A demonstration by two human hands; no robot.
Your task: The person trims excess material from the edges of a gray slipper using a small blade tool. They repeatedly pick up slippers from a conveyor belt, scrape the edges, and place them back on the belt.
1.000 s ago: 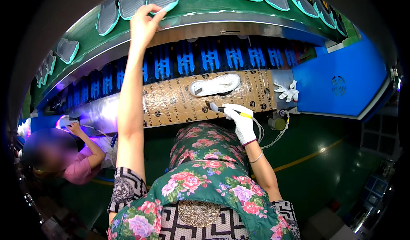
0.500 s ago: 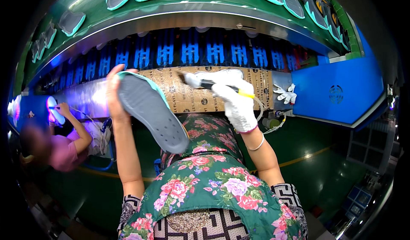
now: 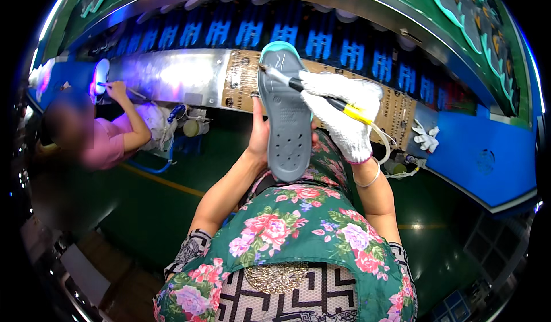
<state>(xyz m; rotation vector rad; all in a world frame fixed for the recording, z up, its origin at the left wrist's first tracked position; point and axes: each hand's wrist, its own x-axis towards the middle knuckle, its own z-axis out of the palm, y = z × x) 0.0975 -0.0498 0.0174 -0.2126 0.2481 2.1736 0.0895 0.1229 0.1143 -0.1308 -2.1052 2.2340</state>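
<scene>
1. Near the left end of the metal bench (image 3: 172, 78), a co-worker's hand (image 3: 118, 89) is beside a violet-lit sole (image 3: 102, 72).
2. Brown cardboard (image 3: 240, 81) covers the bench from its middle toward its right end.
3. Your bare left hand (image 3: 259, 135) holds the grey sole (image 3: 285, 124) from beneath, thumb at its left edge, fingertips showing at its right.
4. That teal-rimmed sole overlaps the cardboard's near edge in view, its holed end toward you.
5. Bristles of your brush (image 3: 295, 84) lie over the sole's upper part; you cannot tell whether they touch.
6. Your gloved right hand (image 3: 344, 107) has its fingers closed round the brush handle.
7. At the bench's right end lies a white glove (image 3: 425, 137), beside a blue panel (image 3: 482, 161).
</scene>
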